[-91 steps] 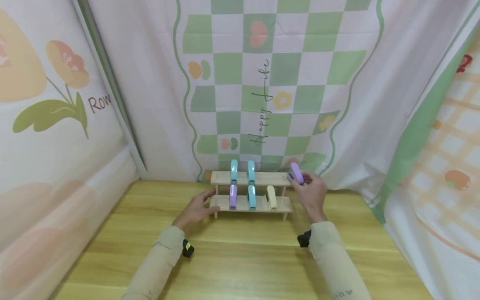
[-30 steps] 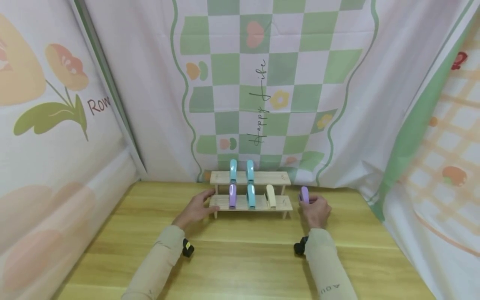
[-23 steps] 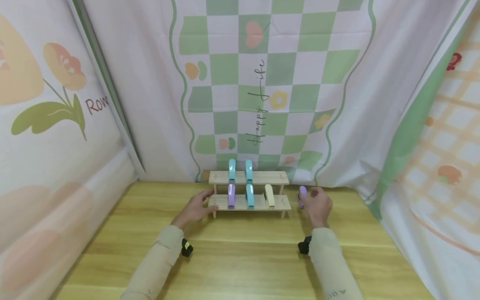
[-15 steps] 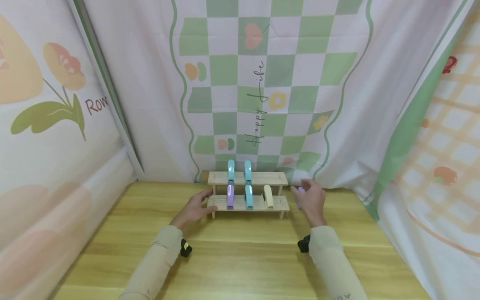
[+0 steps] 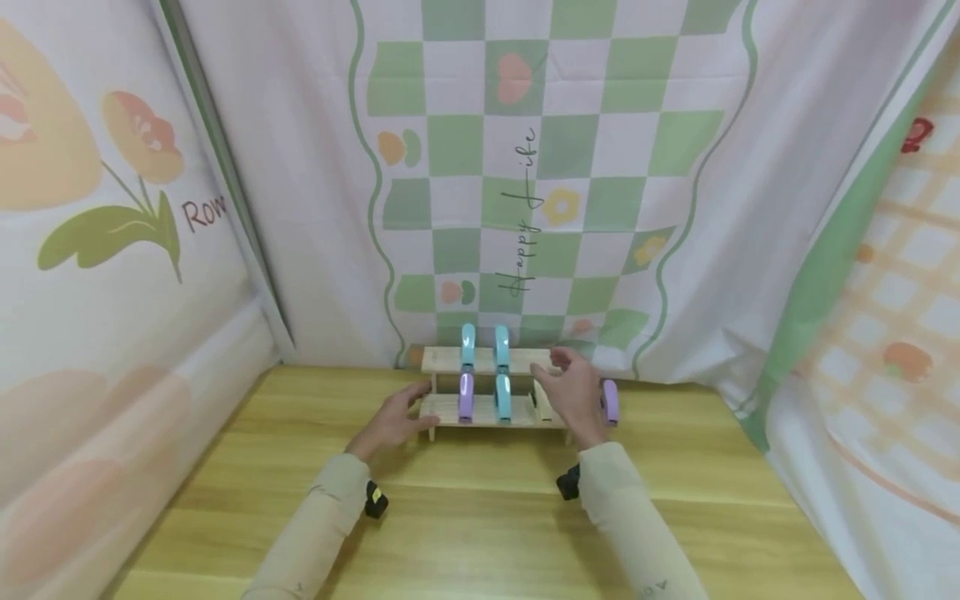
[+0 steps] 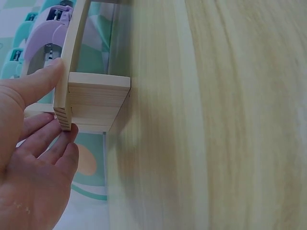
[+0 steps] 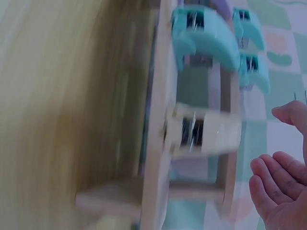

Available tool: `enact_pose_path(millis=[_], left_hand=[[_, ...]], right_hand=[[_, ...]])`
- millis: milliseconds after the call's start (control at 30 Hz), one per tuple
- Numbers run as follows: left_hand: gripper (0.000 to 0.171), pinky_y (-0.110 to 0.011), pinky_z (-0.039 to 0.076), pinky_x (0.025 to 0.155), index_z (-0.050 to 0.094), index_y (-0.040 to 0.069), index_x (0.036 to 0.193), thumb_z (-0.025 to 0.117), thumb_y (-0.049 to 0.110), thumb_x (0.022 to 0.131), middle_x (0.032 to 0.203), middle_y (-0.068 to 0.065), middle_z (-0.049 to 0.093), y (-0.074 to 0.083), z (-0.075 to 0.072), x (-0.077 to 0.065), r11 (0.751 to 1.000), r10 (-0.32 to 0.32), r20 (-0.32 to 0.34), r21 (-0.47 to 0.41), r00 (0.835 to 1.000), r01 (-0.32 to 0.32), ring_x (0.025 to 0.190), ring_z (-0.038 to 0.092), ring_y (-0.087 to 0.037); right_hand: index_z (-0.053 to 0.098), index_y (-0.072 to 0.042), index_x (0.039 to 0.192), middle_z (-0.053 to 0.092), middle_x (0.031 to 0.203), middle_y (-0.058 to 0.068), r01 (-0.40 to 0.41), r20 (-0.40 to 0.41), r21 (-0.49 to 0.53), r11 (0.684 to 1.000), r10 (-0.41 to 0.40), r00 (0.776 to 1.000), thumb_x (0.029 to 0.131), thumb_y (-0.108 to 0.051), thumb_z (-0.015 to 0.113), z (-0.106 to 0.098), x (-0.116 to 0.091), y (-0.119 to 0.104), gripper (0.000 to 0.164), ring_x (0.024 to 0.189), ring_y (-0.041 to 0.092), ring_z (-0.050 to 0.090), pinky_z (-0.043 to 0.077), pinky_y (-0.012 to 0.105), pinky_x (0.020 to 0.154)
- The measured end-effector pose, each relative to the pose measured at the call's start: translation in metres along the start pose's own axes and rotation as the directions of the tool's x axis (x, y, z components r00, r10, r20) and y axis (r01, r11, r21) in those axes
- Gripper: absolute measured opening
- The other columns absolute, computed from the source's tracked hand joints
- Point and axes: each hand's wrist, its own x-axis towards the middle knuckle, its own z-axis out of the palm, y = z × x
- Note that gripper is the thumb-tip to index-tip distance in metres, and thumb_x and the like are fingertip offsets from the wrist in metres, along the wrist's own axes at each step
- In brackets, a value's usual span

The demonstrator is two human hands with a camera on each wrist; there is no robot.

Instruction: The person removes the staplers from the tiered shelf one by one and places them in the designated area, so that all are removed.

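Observation:
A two-step wooden rack (image 5: 447,408) stands at the back of the table. My left hand (image 5: 386,423) grips the left end of its lower step, with the thumb on one edge and the fingers at the other. Over the rack's right end hovers my right hand (image 5: 576,392), fingers loosely spread and holding nothing. Beneath it sits a cream stapler (image 7: 216,132), partly hidden in the head view. The lower step also bears a purple stapler (image 5: 467,397) and a teal stapler (image 5: 503,397). Another purple stapler (image 5: 611,402) lies on the table right of the rack.
Two more teal staplers, one at the left (image 5: 468,346) and one beside it (image 5: 502,346), stand on the upper step. A checked curtain (image 5: 510,167) hangs right behind the rack. The wooden table (image 5: 480,517) stretches toward me.
My right hand carried the purple stapler down from beside the upper step to the table right of the rack, let it go, and moved left over the cream stapler. The left hand stayed put.

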Motion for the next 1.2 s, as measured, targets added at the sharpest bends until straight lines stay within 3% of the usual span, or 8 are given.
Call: enact_pose_path(millis=[267,600,1200], left_hand=[[0.075,-0.062,0.032,0.129,0.038,0.002,0.161,0.076,0.019,0.099,0.167,-0.021,0.041,0.000,0.001,0.002,1.000,0.010,0.002,-0.004,1.000,-0.010,0.155,0.037,-0.047],[0.076,-0.062,0.031,0.129,0.040,0.004,0.161,0.078,0.022,0.097,0.167,-0.021,0.041,-0.005,0.003,0.003,1.000,0.023,0.005,-0.016,1.000,-0.023,0.155,0.038,-0.046],[0.075,-0.064,0.030,0.129,0.041,0.003,0.160,0.077,0.020,0.097,0.166,-0.022,0.042,-0.002,0.001,0.003,0.999,-0.006,-0.017,-0.038,1.000,0.005,0.155,0.036,-0.049]], right_hand=[[0.070,0.002,0.127,0.074,0.127,0.023,0.039,-0.024,0.049,0.998,-0.038,0.999,0.089,-0.023,0.085,0.032,0.002,-0.022,0.048,0.121,0.039,0.070,0.060,0.053,0.106],[0.071,0.001,0.126,0.076,0.120,0.021,0.000,-0.070,0.049,0.999,0.004,0.998,0.087,-0.022,0.086,0.061,0.002,-0.029,0.048,0.111,0.036,0.073,0.064,0.048,0.097],[0.075,-0.001,0.112,0.078,0.102,0.017,-0.003,-0.138,-0.009,1.000,0.002,0.990,0.085,-0.014,0.079,0.076,0.007,-0.031,0.030,0.094,0.032,0.074,0.066,0.046,0.079]])
